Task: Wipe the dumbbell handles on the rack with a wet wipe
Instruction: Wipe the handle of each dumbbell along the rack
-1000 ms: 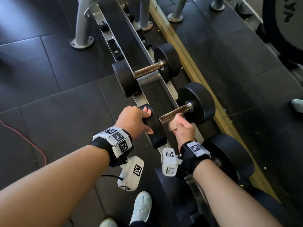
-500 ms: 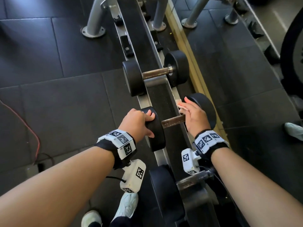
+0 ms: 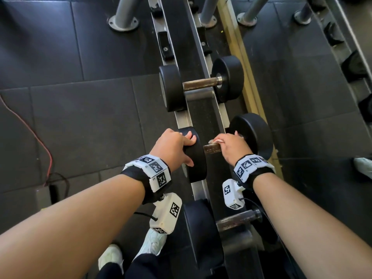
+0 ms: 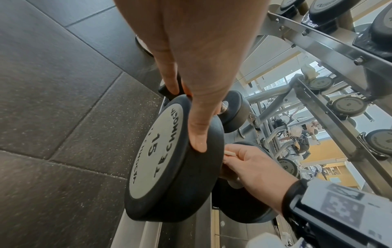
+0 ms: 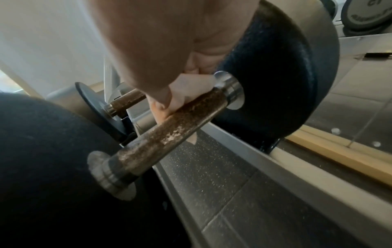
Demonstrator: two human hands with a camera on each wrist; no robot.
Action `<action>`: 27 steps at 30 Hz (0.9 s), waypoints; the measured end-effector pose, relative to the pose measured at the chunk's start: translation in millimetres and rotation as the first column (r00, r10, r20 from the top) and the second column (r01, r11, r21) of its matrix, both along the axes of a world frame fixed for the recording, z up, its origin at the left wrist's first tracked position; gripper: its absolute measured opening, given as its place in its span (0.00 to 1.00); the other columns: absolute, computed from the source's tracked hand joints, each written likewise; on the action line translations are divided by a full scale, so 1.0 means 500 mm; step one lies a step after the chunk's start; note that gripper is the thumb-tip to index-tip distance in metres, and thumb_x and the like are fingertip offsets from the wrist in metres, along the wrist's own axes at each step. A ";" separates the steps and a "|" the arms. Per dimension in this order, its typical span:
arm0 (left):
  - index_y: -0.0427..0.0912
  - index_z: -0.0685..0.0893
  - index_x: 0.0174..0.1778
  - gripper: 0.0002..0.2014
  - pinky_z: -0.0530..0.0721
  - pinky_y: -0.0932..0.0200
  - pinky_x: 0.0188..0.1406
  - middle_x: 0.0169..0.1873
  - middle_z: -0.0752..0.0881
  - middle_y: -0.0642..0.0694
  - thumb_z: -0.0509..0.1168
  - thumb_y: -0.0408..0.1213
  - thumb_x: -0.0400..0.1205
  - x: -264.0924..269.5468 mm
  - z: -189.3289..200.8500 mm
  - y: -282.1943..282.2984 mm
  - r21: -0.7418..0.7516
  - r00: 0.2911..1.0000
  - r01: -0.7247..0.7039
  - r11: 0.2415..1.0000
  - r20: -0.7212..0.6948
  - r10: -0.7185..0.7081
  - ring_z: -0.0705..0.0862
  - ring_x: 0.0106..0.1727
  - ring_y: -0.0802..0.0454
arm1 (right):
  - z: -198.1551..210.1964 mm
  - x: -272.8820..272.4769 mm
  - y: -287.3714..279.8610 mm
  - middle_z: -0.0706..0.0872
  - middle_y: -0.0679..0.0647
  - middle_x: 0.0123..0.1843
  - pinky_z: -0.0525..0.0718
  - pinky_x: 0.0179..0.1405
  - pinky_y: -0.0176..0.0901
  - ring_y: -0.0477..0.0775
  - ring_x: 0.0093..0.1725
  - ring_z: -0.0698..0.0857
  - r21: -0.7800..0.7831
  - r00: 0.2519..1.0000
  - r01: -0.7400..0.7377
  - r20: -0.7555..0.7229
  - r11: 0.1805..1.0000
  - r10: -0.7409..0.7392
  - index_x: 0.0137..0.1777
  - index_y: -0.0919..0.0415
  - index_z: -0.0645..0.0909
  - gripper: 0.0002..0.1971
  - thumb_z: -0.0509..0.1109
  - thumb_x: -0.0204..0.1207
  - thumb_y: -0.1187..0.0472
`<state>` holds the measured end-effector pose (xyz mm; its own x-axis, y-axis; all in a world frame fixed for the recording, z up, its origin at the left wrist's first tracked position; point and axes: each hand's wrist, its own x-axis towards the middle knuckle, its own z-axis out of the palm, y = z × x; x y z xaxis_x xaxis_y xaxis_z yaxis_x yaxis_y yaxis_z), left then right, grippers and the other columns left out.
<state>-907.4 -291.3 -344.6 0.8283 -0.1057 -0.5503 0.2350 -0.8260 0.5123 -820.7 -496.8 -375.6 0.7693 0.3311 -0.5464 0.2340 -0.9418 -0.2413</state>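
Observation:
A black dumbbell marked 15 lies across the rack [image 3: 201, 109] in the middle of the head view. My left hand [image 3: 175, 146] grips its near weight head [image 3: 196, 158], fingers curled over the rim [image 4: 199, 134]. My right hand [image 3: 229, 148] is wrapped over the rusty brown handle [image 3: 210, 148] near the far weight head [image 3: 255, 133], pressing a white wet wipe [image 5: 188, 90] against the handle [image 5: 169, 132]. A corner of the wipe [image 3: 216, 141] shows above my fingers. Most of the wipe is hidden under my palm.
Another dumbbell [image 3: 201, 85] sits farther along the rack and a third [image 3: 221, 224] lies nearer, under my right forearm. A red cable [image 3: 42, 146] runs over the dark rubber floor at left. A mirror with a yellow base strip [image 3: 251, 77] stands behind the rack.
My right hand has slid along the handle from the near end toward the far weight head and turned palm-down over it. My left hand has stayed on the near weight head.

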 end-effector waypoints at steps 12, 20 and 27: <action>0.60 0.63 0.83 0.39 0.68 0.56 0.76 0.80 0.67 0.63 0.73 0.53 0.77 0.006 0.041 -0.001 0.015 0.998 0.036 0.999 -0.055 -0.035 0.64 0.77 0.52 | 0.047 0.027 -0.009 0.86 0.52 0.49 0.77 0.48 0.45 0.53 0.46 0.83 -0.091 1.000 0.015 -0.002 0.996 -0.015 0.55 0.52 0.84 0.11 0.62 0.83 0.65; 0.60 0.63 0.83 0.39 0.68 0.55 0.75 0.80 0.68 0.62 0.74 0.52 0.77 0.007 0.042 -0.004 0.014 0.998 0.025 1.000 -0.055 -0.024 0.65 0.77 0.52 | 0.031 -0.006 0.025 0.88 0.49 0.52 0.78 0.55 0.45 0.51 0.54 0.84 0.188 0.988 -0.001 -0.152 0.982 0.030 0.56 0.53 0.86 0.13 0.59 0.87 0.57; 0.61 0.63 0.83 0.41 0.69 0.51 0.76 0.80 0.70 0.58 0.74 0.54 0.75 0.012 0.030 -0.002 0.049 0.996 0.042 0.998 -0.082 -0.038 0.65 0.78 0.51 | 0.051 -0.015 0.028 0.82 0.54 0.48 0.85 0.54 0.55 0.61 0.60 0.81 -0.265 0.993 -0.080 0.065 0.961 0.101 0.52 0.54 0.81 0.08 0.64 0.79 0.66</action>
